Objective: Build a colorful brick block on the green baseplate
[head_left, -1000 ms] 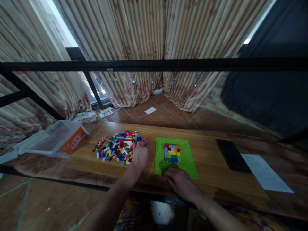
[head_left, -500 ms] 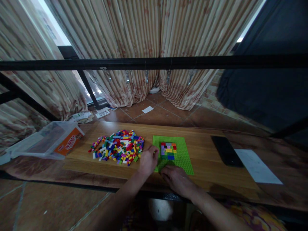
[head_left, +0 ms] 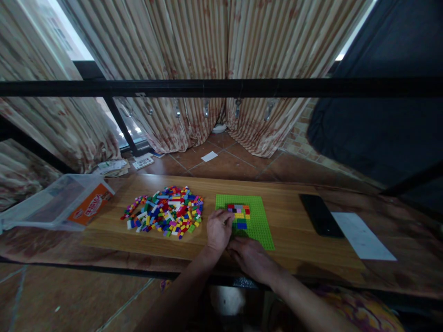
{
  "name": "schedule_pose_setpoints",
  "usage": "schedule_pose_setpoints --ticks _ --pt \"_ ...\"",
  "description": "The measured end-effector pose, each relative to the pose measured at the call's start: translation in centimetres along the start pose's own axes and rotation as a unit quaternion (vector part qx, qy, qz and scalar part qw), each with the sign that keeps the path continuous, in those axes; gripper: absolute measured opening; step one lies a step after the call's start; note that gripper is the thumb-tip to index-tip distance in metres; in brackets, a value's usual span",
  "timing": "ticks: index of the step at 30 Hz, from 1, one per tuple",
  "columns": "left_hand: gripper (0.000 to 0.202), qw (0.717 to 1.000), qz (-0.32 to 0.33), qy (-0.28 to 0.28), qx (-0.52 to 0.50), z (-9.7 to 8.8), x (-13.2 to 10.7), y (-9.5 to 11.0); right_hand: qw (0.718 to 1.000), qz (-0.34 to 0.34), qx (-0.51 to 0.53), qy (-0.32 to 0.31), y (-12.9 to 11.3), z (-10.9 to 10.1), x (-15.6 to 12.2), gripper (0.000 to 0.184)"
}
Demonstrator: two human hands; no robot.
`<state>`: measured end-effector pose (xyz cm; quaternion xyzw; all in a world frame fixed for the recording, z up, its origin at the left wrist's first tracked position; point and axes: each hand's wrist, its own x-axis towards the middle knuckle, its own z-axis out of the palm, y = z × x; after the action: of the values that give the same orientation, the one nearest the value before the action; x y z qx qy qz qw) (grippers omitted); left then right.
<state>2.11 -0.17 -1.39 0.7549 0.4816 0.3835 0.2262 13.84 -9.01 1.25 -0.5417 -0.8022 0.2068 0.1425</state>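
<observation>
A green studded baseplate [head_left: 260, 226] lies on the wooden board, carrying a small patch of colourful toy bricks [head_left: 240, 214]. My left hand [head_left: 219, 229] is at the plate's left side, its fingers pinched against the left edge of the patch and covering part of it. Whatever is between those fingertips is too small to make out. My right hand [head_left: 251, 259] rests low over the plate's front left corner with fingers curled in; what they hold, if anything, is hidden. Left of the plate spreads a heap of loose toy bricks [head_left: 169, 210].
The wooden board [head_left: 287, 253] bears everything here. A clear plastic box [head_left: 44, 203] with an orange label stands at far left. To the right are a black phone [head_left: 321, 216] and a white paper sheet [head_left: 363, 236]. A black rail [head_left: 221, 87] crosses behind, before striped curtains.
My left hand has moved slightly right and up, from beside the brick patch onto its left edge. My right hand stays near the plate's front edge. The whole view has shifted a little.
</observation>
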Motion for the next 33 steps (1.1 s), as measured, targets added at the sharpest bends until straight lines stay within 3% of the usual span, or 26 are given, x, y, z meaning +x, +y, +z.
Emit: schedule_pose_setpoints --ticks 13,26,33 --pt "0.008 0.997 -0.06 -0.02 0.031 -0.3 0.5 0.9 1.0 -0.003 -0.004 0.003 0.0 0.0 -0.1 0.019" --pt "0.012 0.994 0.01 -0.026 0.102 -0.4 0.1 1.0 1.0 0.002 0.016 -0.001 -0.2 -0.2 -0.1 0.021" --pt "0.018 0.982 0.07 -0.058 0.163 -0.4 0.4 0.9 1.0 0.012 0.014 -0.004 -0.1 -0.1 0.0 0.021"
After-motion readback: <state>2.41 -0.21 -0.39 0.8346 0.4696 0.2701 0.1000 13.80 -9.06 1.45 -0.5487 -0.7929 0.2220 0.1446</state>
